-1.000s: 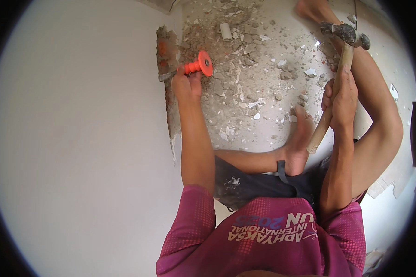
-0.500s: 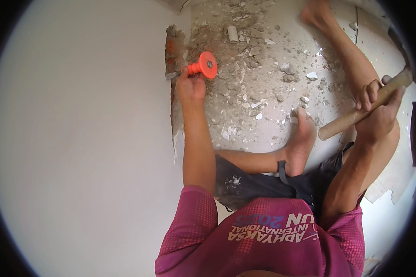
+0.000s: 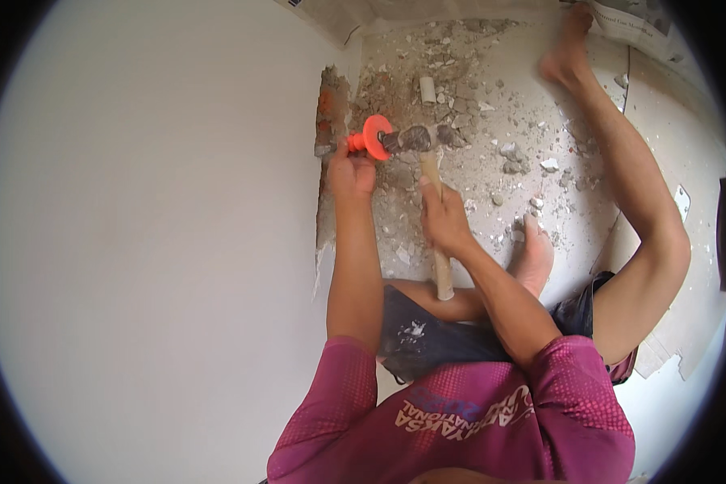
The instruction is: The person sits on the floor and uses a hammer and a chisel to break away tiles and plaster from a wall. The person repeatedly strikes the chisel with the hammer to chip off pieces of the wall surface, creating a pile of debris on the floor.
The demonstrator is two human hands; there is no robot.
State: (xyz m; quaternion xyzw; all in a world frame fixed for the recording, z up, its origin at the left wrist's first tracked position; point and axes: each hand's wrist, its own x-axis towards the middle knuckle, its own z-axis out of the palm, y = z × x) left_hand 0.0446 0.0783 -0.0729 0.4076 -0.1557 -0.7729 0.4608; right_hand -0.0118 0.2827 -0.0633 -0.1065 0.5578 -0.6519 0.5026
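My left hand (image 3: 352,175) is closed round the grip of a cold chisel (image 3: 377,137) with an orange round hand guard. Its metal blade points left into a rough, broken strip (image 3: 327,109) of the wall, where bare brick and mortar show. On the other side, my right hand (image 3: 445,216) grips the wooden handle of a hammer (image 3: 443,277). The dark hammer head, a little blurred, is at the chisel's struck end, just right of the guard; whether they touch I cannot tell.
A smooth white wall (image 3: 177,210) fills the left. Mortar rubble (image 3: 512,158) and chips litter the floor, with a short white pipe piece (image 3: 427,89) among them. My bare legs are spread around the debris. Newspaper (image 3: 633,22) lies at the far right.
My right hand has swung the hammer from far right over to the chisel's end, and no longer rests by my right knee. The chisel stays in my left hand at the wall; the view has shifted slightly.
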